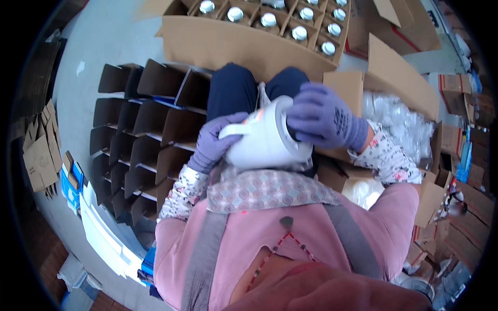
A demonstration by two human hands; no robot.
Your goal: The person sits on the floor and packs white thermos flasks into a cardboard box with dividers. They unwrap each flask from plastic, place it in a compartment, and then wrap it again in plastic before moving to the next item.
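Note:
A white pitcher-like vessel [257, 142] with a handle and an orange mark lies on its side over my lap. My left hand [215, 140], in a purple glove, is closed round its handle end. My right hand [319, 116], in a matching glove, curls over the opposite, round end, where its fingertips meet something dark; whether that is a lid or the inside is hidden. Just right of that hand, an open carton [345, 90] holds clear plastic-wrapped items [394, 124]. Below it, white round items [363, 192] sit in another box.
A carton [238, 44] of capped bottles stands ahead. Cardboard divider grids [116, 137] fill my left side, with flattened cardboard [41, 160] and white sheets [106, 236] beyond. Stacked boxes [454, 96] line the right, where another person [455, 197] shows small.

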